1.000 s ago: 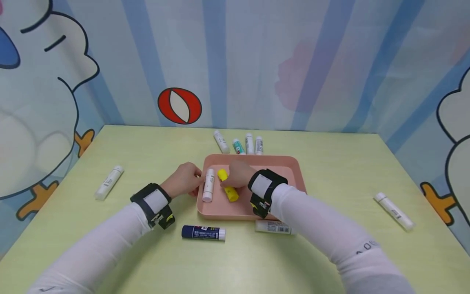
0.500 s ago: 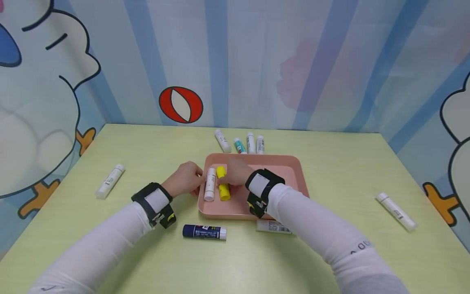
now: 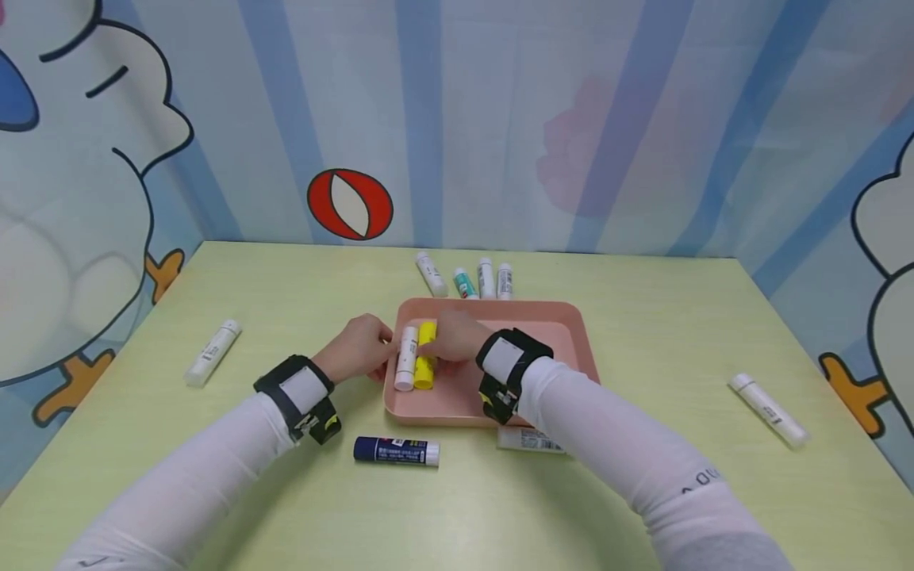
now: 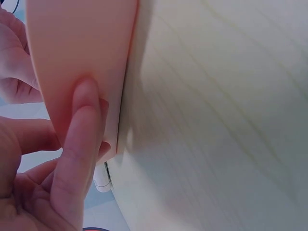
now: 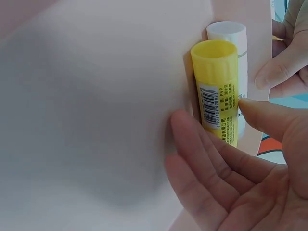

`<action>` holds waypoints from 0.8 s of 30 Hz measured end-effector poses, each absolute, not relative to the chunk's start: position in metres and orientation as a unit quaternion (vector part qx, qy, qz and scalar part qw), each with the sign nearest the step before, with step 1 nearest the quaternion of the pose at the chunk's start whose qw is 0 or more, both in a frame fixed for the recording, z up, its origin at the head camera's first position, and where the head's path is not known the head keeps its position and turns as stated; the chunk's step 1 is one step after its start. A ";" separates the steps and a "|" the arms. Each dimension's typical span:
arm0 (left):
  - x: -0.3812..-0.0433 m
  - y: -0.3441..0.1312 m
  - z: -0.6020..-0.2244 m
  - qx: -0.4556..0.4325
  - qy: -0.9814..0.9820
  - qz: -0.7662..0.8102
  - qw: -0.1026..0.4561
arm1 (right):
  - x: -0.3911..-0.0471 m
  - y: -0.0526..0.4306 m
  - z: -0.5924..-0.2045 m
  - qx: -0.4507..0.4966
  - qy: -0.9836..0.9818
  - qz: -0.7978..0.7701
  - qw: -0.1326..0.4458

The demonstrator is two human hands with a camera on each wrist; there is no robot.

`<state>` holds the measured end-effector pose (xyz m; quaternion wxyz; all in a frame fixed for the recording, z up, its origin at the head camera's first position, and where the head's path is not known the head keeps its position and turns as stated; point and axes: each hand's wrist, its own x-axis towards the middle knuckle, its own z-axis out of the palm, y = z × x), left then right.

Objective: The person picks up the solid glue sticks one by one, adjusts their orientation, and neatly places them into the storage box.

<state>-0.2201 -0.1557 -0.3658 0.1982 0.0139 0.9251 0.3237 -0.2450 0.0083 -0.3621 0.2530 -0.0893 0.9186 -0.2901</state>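
A pink tray lies on the table, with a white glue stick and a yellow glue stick side by side near its left wall. My left hand holds that left wall; in the left wrist view a finger presses its outer face and the thumb is at the rim. Inside the tray, my right hand has the yellow glue stick between thumb and fingers, as the right wrist view shows. The yellow stick lies against or very close to the white one, its flat end toward me.
Behind the tray lie several glue sticks, among them a teal one. A dark blue glue stick and a partly hidden white one lie in front. Single white sticks lie far left and far right.
The yellow glue stick has turned from slanted to nearly straight and shifted left, up alongside the white stick, with my right hand following. My left hand has stayed at the tray wall.
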 end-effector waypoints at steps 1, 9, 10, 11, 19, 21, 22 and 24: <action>-0.220 -0.156 -0.366 0.014 0.925 0.324 0.199 | -0.245 0.008 -0.362 -0.090 0.918 -0.290 0.253; -0.220 -0.155 -0.365 0.015 0.926 0.322 0.195 | -0.243 0.016 -0.359 -0.125 0.921 -0.272 0.248; -0.219 -0.155 -0.365 0.016 0.927 0.321 0.195 | -0.241 0.019 -0.357 -0.140 0.923 -0.265 0.241; -0.219 -0.155 -0.365 0.016 0.927 0.320 0.195 | -0.239 0.023 -0.355 -0.158 0.924 -0.259 0.231; -0.218 -0.155 -0.363 0.003 0.925 0.322 0.200 | -0.211 0.071 -0.336 -0.254 0.933 -0.225 0.120; -0.217 -0.155 -0.362 -0.002 0.924 0.325 0.201 | -0.206 0.087 -0.336 -0.266 0.939 -0.200 0.088; -0.217 -0.155 -0.362 -0.003 0.924 0.326 0.201 | -0.205 0.096 -0.337 -0.269 0.940 -0.194 0.073; -0.216 -0.154 -0.361 -0.003 0.923 0.328 0.202 | -0.202 0.115 -0.338 -0.270 0.944 -0.184 0.046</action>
